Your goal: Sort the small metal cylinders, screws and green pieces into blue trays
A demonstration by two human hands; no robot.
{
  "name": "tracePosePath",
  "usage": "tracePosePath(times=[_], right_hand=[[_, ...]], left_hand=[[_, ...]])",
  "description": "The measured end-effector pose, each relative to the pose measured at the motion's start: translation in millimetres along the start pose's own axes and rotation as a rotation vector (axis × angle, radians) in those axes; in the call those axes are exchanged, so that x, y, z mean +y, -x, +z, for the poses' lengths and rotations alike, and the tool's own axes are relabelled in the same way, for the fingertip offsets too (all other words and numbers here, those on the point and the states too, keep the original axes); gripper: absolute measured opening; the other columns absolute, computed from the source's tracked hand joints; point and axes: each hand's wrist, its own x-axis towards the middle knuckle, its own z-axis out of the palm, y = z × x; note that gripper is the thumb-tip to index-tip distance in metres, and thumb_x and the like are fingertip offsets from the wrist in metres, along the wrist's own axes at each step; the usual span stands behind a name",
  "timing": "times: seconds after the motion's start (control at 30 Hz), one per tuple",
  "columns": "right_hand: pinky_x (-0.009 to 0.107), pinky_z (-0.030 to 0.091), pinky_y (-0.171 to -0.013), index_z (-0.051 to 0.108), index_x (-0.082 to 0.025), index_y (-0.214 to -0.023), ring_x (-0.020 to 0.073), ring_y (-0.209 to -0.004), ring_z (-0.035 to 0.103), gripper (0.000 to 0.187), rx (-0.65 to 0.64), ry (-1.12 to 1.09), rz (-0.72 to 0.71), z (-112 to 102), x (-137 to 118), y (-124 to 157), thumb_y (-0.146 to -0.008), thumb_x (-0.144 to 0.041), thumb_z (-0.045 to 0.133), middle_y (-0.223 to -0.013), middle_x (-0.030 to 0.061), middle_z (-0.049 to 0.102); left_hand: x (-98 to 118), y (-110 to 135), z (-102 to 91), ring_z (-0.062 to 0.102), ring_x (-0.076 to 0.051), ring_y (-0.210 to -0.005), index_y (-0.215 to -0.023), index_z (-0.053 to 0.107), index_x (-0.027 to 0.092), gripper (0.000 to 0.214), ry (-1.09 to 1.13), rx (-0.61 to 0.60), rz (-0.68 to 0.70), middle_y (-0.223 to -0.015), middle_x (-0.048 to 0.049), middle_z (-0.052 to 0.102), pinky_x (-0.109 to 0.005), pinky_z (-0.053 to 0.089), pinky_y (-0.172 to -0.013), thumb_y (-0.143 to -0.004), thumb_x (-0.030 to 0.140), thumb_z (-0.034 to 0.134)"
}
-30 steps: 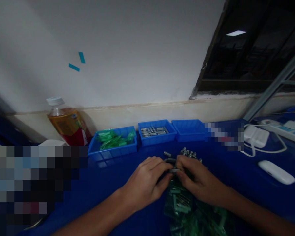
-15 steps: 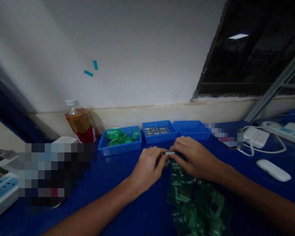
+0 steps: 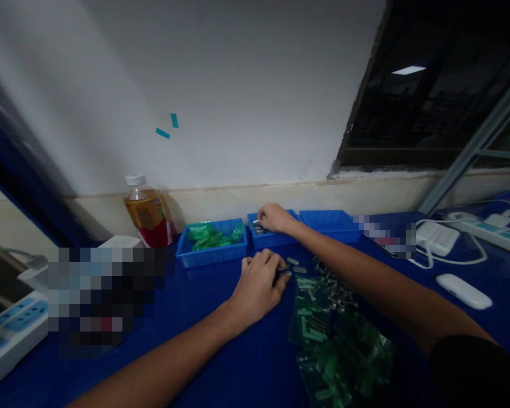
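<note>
The right hand (image 3: pixel 274 218) was stretched to the upper middle of the frame, over the middle tray (image 3: pixel 272 241). Its fingertips were closed in a pinch on a small metal piece (image 3: pixel 256 221), held just above the similar pieces lying in that tray. The step looked like the setting down of this piece. It would call only for a small lowering and opening of the fingers.

The left hand (image 3: pixel 259 286) rested on the blue table (image 3: pixel 221 362) at the centre, fingers curled. Something dark was perhaps at its fingertips, but the dim view did not let me tell.

Loose metal pieces (image 3: pixel 331 286) and green bags (image 3: pixel 340 351) lay right of it, under the right forearm. A left tray (image 3: pixel 210 258) and a bottle (image 3: pixel 148 212) stood further left. Nothing blocked the tray.
</note>
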Motion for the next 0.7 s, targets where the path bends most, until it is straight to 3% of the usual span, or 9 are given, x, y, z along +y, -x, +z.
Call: tracePosePath(times=[0.17, 0.33, 0.43, 0.6, 0.7], right_hand=[[0.023, 0.042, -0.083, 0.068, -0.014, -0.109, 0.0206, -0.1, 0.062, 0.035, -0.007, 0.018, -0.056, -4.1, -4.7, 10.7, -0.08, -0.012, 0.048, -0.109, 0.0116, 0.068], [0.024, 0.041, -0.086, 0.071, -0.016, -0.103, 0.0212, -0.1, 0.06, 0.036, -0.054, 0.039, -0.165, -9.6, -3.0, 16.0, -0.076, -0.007, 0.049, -0.106, 0.0109, 0.068], [0.028, 0.039, -0.091, 0.069, -0.013, -0.108, 0.0213, -0.1, 0.058, 0.039, -0.009, 0.045, -0.182, -17.0, -1.7, 23.1, -0.078, -0.005, 0.046, -0.107, 0.0141, 0.066], [0.032, 0.04, -0.089, 0.064, -0.014, -0.103, 0.0177, -0.095, 0.055, 0.028, 0.314, -0.15, -0.259, -22.7, -5.2, 86.9, -0.089, -0.015, 0.04, -0.097, 0.0085, 0.064], [0.035, 0.042, -0.081, 0.06, -0.014, -0.1, 0.0192, -0.088, 0.053, 0.019, 0.296, -0.171, -0.333, -16.2, -8.1, 137.8, -0.087, -0.022, 0.048, -0.091, 0.0077, 0.062]], left_hand=[[0.4, 1.1, 0.0, 0.049, -0.024, -0.099, -0.094, 0.06, 0.023, 0.017, -0.046, -0.008, 0.009, -0.1, -0.0036, 0.054, -0.038, 0.034, -0.078, -0.085, 0.036, 0.057], [1.1, 0.0, -0.9, 0.048, -0.023, -0.097, -0.09, 0.06, 0.02, 0.017, -0.027, 0.027, 0.002, -0.099, -0.0045, 0.054, -0.037, 0.034, -0.076, -0.089, 0.033, 0.05], [1.1, -1.7, -2.6, 0.048, -0.022, -0.094, -0.088, 0.06, 0.02, 0.02, 0.035, 0.067, -0.026, -0.095, -0.0035, 0.055, -0.036, 0.035, -0.076, -0.092, 0.034, 0.046], [-2.2, -5.5, -3.1, 0.049, -0.019, -0.089, -0.082, 0.058, 0.017, 0.028, 0.14, 0.124, -0.042, -0.09, -0.0042, 0.054, -0.034, 0.039, -0.078, -0.095, 0.031, 0.038], [-2.8, -6.5, -2.3, 0.049, -0.018, -0.088, -0.078, 0.056, 0.016, 0.025, 0.227, 0.115, 0.027, -0.088, -0.0047, 0.054, -0.032, 0.041, -0.08, -0.094, 0.024, 0.038]])
